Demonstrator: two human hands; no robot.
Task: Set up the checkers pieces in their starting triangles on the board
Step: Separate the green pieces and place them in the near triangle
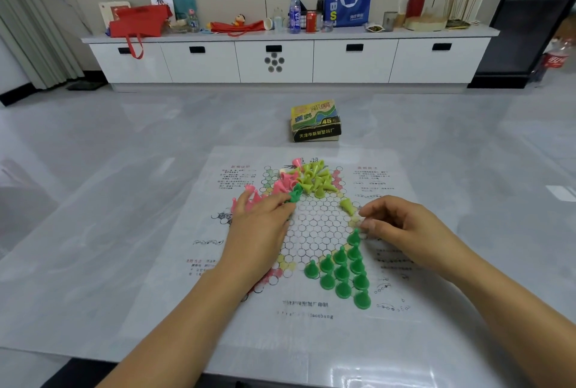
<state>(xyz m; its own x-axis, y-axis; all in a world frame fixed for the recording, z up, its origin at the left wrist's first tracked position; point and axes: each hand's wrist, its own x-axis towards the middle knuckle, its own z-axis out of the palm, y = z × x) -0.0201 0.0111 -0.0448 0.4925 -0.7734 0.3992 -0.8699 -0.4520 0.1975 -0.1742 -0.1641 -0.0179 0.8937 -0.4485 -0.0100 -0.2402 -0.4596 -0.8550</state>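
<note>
Board (314, 225): paper sheet, flat on the table (109, 216), hex star printed in the middle.
Green triangle (343, 272): at 5 o'clock on the star, upright cones in close rows filling that point, apex cone toward 12.
Yellow pile (314, 177): at 12 o'clock, tumbled in a heap, mostly lying tipped.
Pink pile (282, 183): at 11 o'clock, touching the yellow heap, a few strays out toward 10.
Loose greens (294, 194): small clump at 11, just inside the pink pile.
Lone yellow (347, 205): at 1 o'clock, lying on its side, apart from the heap.
Left hand (261, 225): palm down at 9 o'clock, fingers stretched and together, tips touching the loose greens.
Right hand (402, 225): at 3 o'clock, fingers curled, thumb and forefinger tips nearly together just above the triangle's top cone; cannot tell whether anything is pinched.
Box (314, 121): beyond the board at 12 o'clock, well apart from the pieces.
</note>
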